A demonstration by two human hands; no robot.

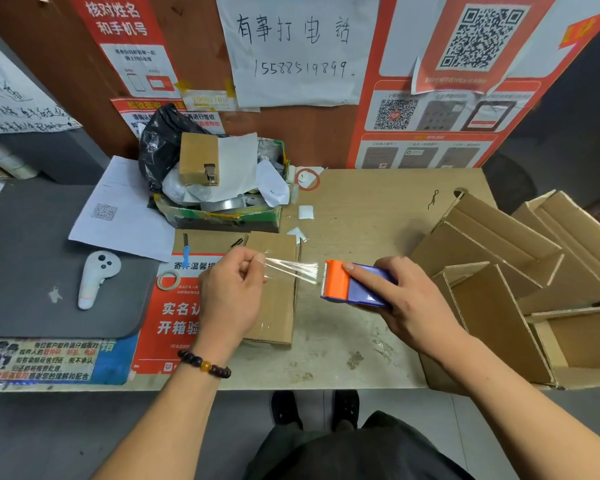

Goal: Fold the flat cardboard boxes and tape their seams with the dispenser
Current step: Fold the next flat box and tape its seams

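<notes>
A small folded cardboard box (277, 292) lies on the table in front of me, partly under my left hand. My right hand (400, 299) grips an orange and blue tape dispenser (352, 285) just right of the box, forefinger laid along its top. A strip of clear tape (291, 268) stretches from the dispenser's orange mouth to my left hand (231, 299), which pinches the free end above the box. Several flat and half-opened cardboard boxes (520, 271) are piled at the table's right end.
A green tray (222, 216) full of bags, paper and a small box stands at the back. A white controller (96, 277) lies on a grey mat at left, a tape roll (168, 280) beside it. Paper sheets (125, 216) and a red notice (177, 317) cover the table's left half.
</notes>
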